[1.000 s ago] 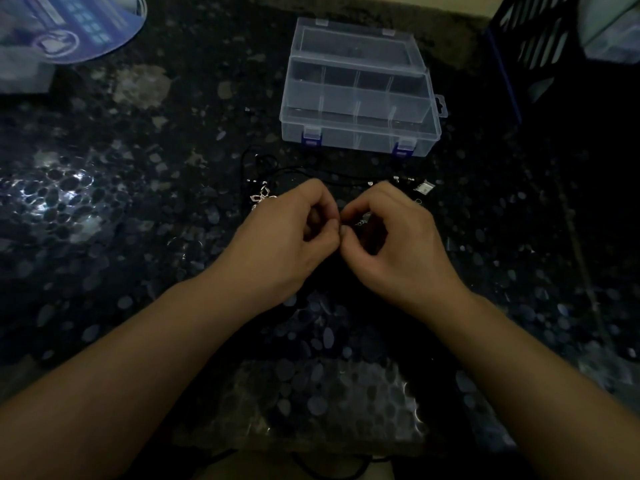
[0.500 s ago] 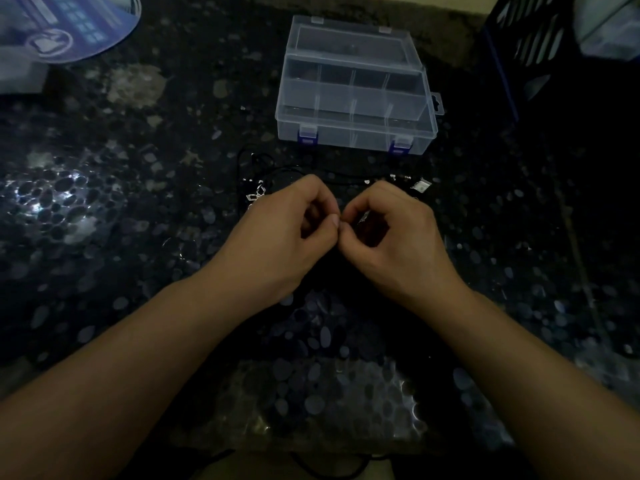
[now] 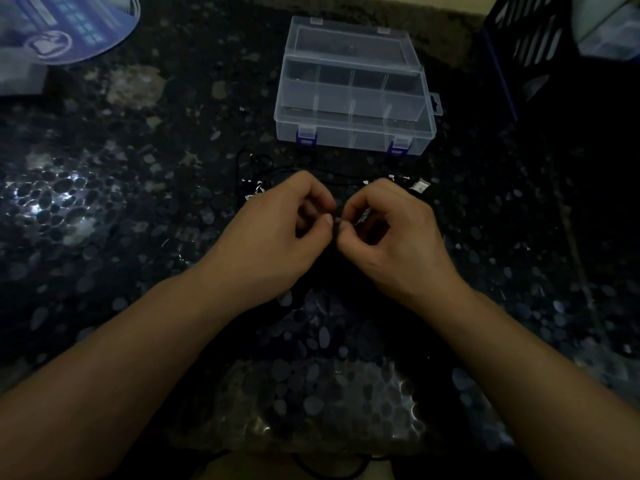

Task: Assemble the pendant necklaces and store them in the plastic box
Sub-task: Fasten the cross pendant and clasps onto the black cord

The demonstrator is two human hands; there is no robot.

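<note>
2 hands (image 3: pixel 277 233) (image 3: pixel 391 233), each grip curled, pinching a tiny dim necklace piece (image 3: pixel 360 216), details unclear.

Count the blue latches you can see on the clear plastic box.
2. One blue latch sits at the front left of the plastic box; the other latch sits at the front right. None seems hidden.

A dark, glossy stone tabletop (image 3: pixel 145 258) speckled with pale pebble-shaped flecks fills the view in dim light. A bright glare patch (image 3: pixel 52 206) reflects at its left side. A dark blue slotted plastic crate (image 3: pixel 526 46) stands at the far right, and a blue printed round sheet (image 3: pixel 69 26) lies far left.
</note>
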